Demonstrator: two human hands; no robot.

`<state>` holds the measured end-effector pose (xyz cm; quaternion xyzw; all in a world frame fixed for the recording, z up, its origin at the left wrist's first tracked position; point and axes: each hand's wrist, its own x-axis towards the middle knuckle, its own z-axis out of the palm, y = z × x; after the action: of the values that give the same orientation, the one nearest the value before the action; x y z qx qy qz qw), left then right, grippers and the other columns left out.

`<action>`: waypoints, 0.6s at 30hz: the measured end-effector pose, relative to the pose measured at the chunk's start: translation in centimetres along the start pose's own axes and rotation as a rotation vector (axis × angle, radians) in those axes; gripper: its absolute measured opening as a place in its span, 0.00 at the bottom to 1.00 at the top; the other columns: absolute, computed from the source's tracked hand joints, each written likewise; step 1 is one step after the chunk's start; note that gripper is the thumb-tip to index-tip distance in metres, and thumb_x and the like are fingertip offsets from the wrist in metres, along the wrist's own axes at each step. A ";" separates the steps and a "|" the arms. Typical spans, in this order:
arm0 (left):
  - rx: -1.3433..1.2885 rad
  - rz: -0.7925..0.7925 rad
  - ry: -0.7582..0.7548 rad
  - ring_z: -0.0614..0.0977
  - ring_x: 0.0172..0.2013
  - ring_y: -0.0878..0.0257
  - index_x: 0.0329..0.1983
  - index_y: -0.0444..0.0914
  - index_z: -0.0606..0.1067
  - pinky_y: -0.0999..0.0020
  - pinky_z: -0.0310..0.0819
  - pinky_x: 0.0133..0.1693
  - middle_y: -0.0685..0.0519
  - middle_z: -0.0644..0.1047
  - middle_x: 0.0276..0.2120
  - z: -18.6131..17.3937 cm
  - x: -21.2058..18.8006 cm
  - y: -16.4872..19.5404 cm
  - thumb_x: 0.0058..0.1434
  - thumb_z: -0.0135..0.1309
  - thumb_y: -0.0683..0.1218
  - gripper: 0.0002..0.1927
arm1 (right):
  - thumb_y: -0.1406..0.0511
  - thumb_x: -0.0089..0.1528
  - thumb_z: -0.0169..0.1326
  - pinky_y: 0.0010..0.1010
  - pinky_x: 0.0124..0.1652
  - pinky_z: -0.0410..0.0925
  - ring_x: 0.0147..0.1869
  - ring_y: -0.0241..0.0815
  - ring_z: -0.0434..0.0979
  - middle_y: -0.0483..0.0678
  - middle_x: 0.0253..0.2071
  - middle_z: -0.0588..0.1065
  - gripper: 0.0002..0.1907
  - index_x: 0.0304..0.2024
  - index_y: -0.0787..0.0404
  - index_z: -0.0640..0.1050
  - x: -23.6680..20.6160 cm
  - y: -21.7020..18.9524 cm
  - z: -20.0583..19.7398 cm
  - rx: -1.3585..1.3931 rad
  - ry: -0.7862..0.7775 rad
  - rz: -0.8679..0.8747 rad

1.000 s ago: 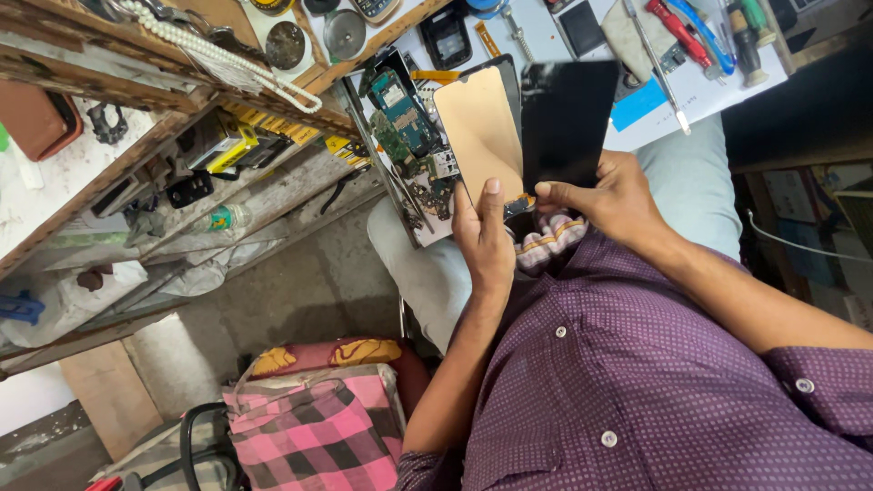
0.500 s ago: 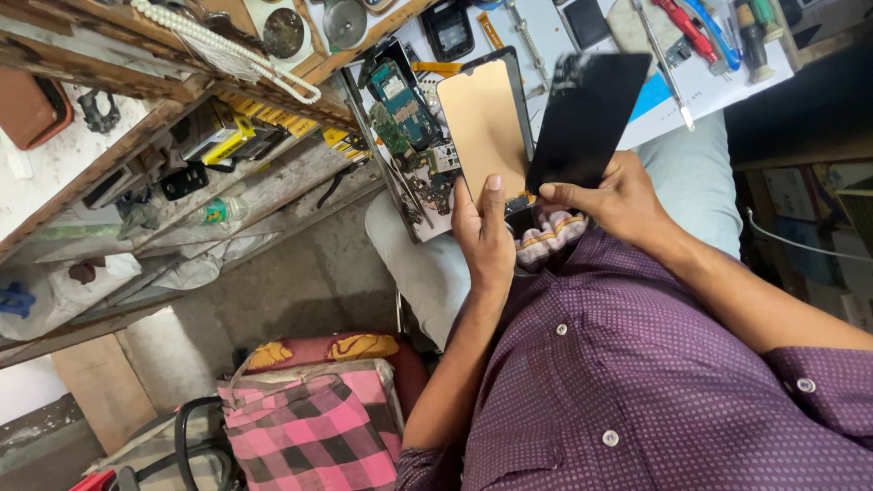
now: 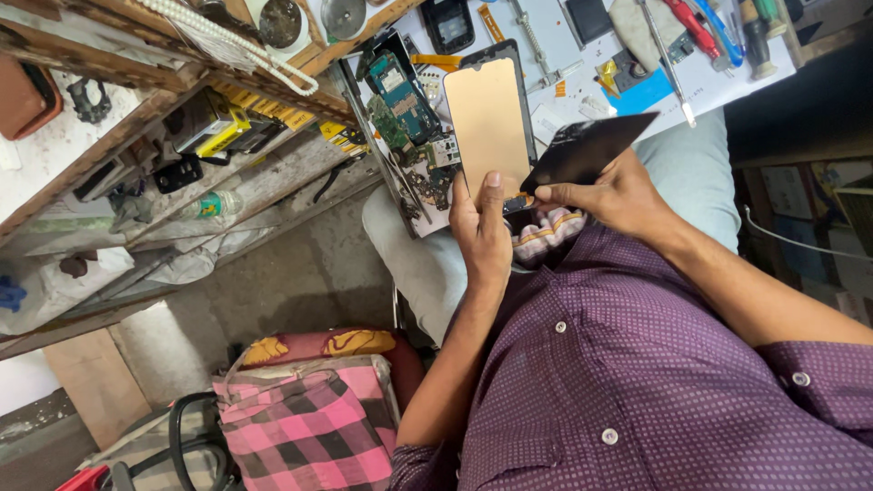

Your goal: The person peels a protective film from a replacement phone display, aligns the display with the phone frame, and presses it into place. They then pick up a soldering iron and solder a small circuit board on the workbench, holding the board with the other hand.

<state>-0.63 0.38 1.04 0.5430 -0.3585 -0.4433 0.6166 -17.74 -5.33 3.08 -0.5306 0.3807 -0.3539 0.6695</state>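
Cluttering repair bench (image 3: 582, 68): tools, circuit boards (image 3: 405, 100).

You are wearing a purple shirt (image 3: 637, 364) with a fine dotted check, pale round buttons running down its front and cuff, sleeves rolled back above the forearms; light grey-blue trousers (image 3: 427, 264) are covering your knees.

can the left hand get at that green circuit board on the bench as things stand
Probably not freely. The left hand is wrapped around the phone frame, so it is occupied. The green circuit board lies uncovered just beside the frame, with nothing across the path; the hand would have to put the frame down first.
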 end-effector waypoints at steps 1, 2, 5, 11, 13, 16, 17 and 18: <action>-0.004 -0.003 -0.004 0.77 0.47 0.67 0.58 0.29 0.70 0.71 0.72 0.52 0.49 0.78 0.48 0.0 0.0 -0.1 0.76 0.49 0.50 0.19 | 0.76 0.60 0.62 0.28 0.40 0.76 0.39 0.40 0.83 0.52 0.37 0.82 0.07 0.41 0.71 0.81 0.0 0.0 0.0 -0.016 0.006 0.000; -0.013 0.000 -0.014 0.77 0.47 0.67 0.57 0.29 0.70 0.71 0.72 0.52 0.49 0.77 0.47 -0.1 0.0 -0.3 0.76 0.49 0.50 0.19 | 0.75 0.60 0.62 0.28 0.40 0.77 0.39 0.40 0.84 0.52 0.37 0.82 0.07 0.41 0.71 0.81 0.1 0.0 0.0 0.002 0.005 0.016; -0.018 -0.003 -0.028 0.77 0.45 0.67 0.55 0.29 0.70 0.71 0.72 0.50 0.50 0.77 0.46 -0.2 0.0 -0.6 0.76 0.49 0.50 0.18 | 0.75 0.60 0.62 0.28 0.39 0.78 0.38 0.40 0.84 0.51 0.36 0.82 0.07 0.41 0.71 0.81 0.1 -0.2 -0.1 0.030 -0.010 0.054; 0.010 -0.024 -0.047 0.78 0.45 0.67 0.54 0.30 0.71 0.71 0.73 0.49 0.50 0.79 0.44 -0.2 0.0 -0.5 0.76 0.49 0.51 0.18 | 0.74 0.59 0.63 0.28 0.38 0.78 0.37 0.40 0.85 0.52 0.35 0.82 0.07 0.39 0.72 0.82 0.5 -0.4 -0.4 -0.034 -0.065 0.039; 0.013 -0.025 -0.074 0.79 0.46 0.66 0.56 0.30 0.72 0.71 0.73 0.51 0.50 0.79 0.45 0.0 0.0 -0.3 0.75 0.49 0.51 0.19 | 0.73 0.59 0.64 0.28 0.36 0.78 0.35 0.40 0.85 0.52 0.33 0.82 0.06 0.38 0.72 0.82 0.6 -0.4 -0.6 -0.102 -0.091 -0.002; 0.049 -0.008 -0.078 0.79 0.47 0.66 0.57 0.30 0.72 0.70 0.72 0.52 0.50 0.79 0.46 0.2 -0.1 0.1 0.75 0.50 0.51 0.19 | 0.73 0.60 0.63 0.28 0.38 0.77 0.37 0.39 0.83 0.52 0.36 0.81 0.09 0.42 0.72 0.81 0.6 -0.2 -0.6 -0.084 -0.120 -0.048; 0.058 -0.012 -0.080 0.78 0.47 0.66 0.56 0.30 0.72 0.70 0.72 0.51 0.49 0.79 0.46 0.2 -0.1 0.2 0.75 0.50 0.51 0.19 | 0.73 0.60 0.63 0.28 0.38 0.77 0.37 0.40 0.83 0.52 0.36 0.82 0.08 0.42 0.72 0.82 0.4 -0.2 -0.7 -0.095 -0.098 -0.020; 0.068 -0.016 -0.080 0.78 0.47 0.66 0.56 0.30 0.72 0.71 0.72 0.51 0.49 0.80 0.46 0.3 -0.1 0.3 0.75 0.50 0.51 0.19 | 0.73 0.61 0.63 0.28 0.38 0.77 0.37 0.40 0.83 0.53 0.35 0.82 0.07 0.41 0.72 0.82 0.1 -0.2 -0.7 -0.107 -0.077 0.007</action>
<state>-0.84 0.38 1.37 0.5480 -0.3935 -0.4571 0.5795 -18.33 -5.80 3.18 -0.5776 0.3750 -0.3102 0.6554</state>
